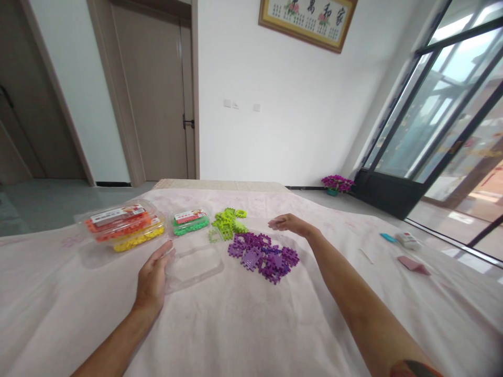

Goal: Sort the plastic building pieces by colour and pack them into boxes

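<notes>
My left hand (153,277) grips the left side of a clear plastic box (194,267), which has nothing in it that I can see. To the right of the box lies a loose pile of purple interlocking plastic pieces (271,256), some darker than others. Lime-green interlocking pieces (226,222) lie just behind, a few seen through the box's edge. Beyond the purple pile hangs my right hand (288,223), its fingers stretched out to the left. I make out nothing held in it, though its fingertips are small and partly blurred.
At the left, a clear box of orange pieces (118,220) rests on one of yellow pieces (139,238). Next to them stands a box of green pieces (190,222). A pink cloth scrap (412,264), a white packet (407,240) and a blue item (387,237) lie right on the covered table (236,330).
</notes>
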`<control>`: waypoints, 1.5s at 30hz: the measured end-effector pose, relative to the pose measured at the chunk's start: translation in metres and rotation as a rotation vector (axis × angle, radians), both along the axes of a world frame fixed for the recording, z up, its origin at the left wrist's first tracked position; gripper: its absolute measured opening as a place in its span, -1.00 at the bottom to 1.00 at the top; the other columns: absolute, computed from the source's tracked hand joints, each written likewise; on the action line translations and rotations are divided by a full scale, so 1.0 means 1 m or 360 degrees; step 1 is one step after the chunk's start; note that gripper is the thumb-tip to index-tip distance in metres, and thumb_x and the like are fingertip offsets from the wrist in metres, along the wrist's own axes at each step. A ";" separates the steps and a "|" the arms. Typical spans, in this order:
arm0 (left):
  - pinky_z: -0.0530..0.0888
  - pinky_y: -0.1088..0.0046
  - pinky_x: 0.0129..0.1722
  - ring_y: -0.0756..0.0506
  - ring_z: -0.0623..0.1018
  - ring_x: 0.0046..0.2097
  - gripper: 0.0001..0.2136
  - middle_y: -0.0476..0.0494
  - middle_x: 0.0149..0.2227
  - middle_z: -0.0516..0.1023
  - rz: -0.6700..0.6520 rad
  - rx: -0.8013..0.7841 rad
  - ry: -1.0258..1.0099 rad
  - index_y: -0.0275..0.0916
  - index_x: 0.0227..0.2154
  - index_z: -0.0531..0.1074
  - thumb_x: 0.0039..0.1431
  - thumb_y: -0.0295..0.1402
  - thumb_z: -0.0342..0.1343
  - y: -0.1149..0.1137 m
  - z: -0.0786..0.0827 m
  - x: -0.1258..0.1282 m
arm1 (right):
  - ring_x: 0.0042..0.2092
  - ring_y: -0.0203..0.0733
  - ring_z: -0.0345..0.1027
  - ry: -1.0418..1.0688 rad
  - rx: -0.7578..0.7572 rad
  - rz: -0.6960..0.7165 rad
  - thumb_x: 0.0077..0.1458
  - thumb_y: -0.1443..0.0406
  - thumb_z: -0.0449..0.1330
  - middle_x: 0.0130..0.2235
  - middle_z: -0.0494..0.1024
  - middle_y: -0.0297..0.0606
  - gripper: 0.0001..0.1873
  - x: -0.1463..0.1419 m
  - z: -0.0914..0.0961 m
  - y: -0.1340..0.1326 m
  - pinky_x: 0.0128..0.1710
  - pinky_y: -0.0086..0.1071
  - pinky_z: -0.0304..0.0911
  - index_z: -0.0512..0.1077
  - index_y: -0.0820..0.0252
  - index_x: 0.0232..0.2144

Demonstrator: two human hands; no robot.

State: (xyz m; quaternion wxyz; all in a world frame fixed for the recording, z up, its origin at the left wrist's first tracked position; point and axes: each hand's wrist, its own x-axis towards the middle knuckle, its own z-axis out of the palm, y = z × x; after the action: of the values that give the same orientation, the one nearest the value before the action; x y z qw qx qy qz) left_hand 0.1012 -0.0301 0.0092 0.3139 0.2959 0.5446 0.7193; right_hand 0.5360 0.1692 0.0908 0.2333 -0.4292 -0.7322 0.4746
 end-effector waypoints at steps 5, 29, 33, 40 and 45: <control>0.32 0.14 0.22 -0.23 0.49 0.14 -0.56 -0.20 0.05 0.57 -0.0014 0.0018 0.0020 -0.21 -0.01 0.54 0.00 -0.26 0.21 0.001 -0.005 -0.003 | 0.01 -0.02 0.48 -0.0094 -0.0107 0.0205 -0.15 0.13 0.42 -0.02 0.61 -0.10 -0.48 -0.001 0.008 -0.020 0.00 -0.22 0.35 0.59 0.19 -0.09; 0.31 0.14 0.23 -0.22 0.50 0.13 -0.56 -0.23 0.09 0.54 -0.0013 0.0088 -0.0023 -0.24 -0.03 0.54 -0.01 -0.25 0.25 0.001 -0.001 -0.002 | -0.06 -0.03 0.52 -0.0094 0.0033 0.0223 -0.14 0.09 0.40 -0.12 0.65 -0.17 -0.56 -0.046 0.007 -0.045 0.02 -0.19 0.36 0.63 0.18 -0.19; 0.31 0.13 0.22 -0.22 0.50 0.12 -0.56 -0.20 0.08 0.54 -0.0032 0.0062 -0.0038 -0.22 -0.02 0.54 -0.02 -0.25 0.25 0.000 0.001 -0.001 | -0.05 -0.05 0.51 -0.0096 -0.0110 0.0332 -0.12 0.13 0.39 -0.10 0.64 -0.15 -0.54 -0.031 0.017 -0.053 -0.02 -0.24 0.37 0.61 0.19 -0.14; 0.26 0.15 0.25 -0.21 0.48 0.14 -0.49 -0.21 0.09 0.53 -0.0127 0.0091 0.0023 -0.21 0.05 0.48 -0.01 -0.19 0.28 -0.001 -0.001 -0.003 | -0.07 0.00 0.49 -0.0041 0.0361 -0.0662 -0.02 0.26 0.26 -0.05 0.62 -0.11 -0.59 0.010 0.007 -0.071 -0.14 -0.24 0.38 0.56 0.18 -0.06; 0.24 0.20 0.25 -0.17 0.47 0.15 -0.42 -0.17 0.03 0.57 -0.0206 0.0035 0.0078 -0.14 0.15 0.39 0.03 -0.16 0.24 -0.003 0.000 -0.003 | -0.07 0.08 0.48 -0.0374 0.0435 -0.0963 -0.02 0.28 0.25 -0.14 0.64 -0.16 -0.66 0.027 -0.019 -0.106 -0.12 -0.15 0.38 0.58 0.08 -0.13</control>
State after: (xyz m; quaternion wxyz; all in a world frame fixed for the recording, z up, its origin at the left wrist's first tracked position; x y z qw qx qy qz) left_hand 0.0986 -0.0334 0.0088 0.3430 0.3516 0.5238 0.6960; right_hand 0.5628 0.0631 0.0723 0.3327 -0.6433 -0.6504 0.2291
